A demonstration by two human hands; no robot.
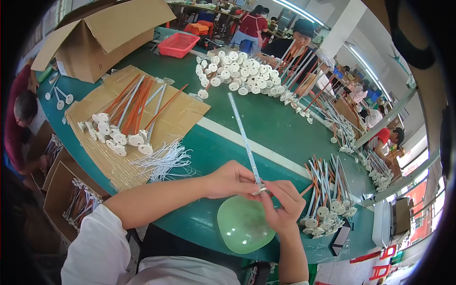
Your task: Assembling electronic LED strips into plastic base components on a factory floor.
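Above a shallow green bowl (242, 228), both hands meet at the lower end of a thin white LED strip (244, 137) that has a small white base. My left hand (230, 181) pinches this end between thumb and fingers. On its other side my right hand (285, 203) has its thumb and fingertips closed on the base, whose details are mostly covered. The strip rises, tilted away from me to the left. A loose bunch of thin white wires (164, 159) lies to the left of my hands.
Left, a cardboard sheet (190, 108) bears brown and white strips with round white bases (116, 137). Another bundle (327, 209) lies at right. Far back are a heap of white discs (235, 69), a red basket (178, 45) and a carton (85, 61). A person (299, 40) sits opposite.
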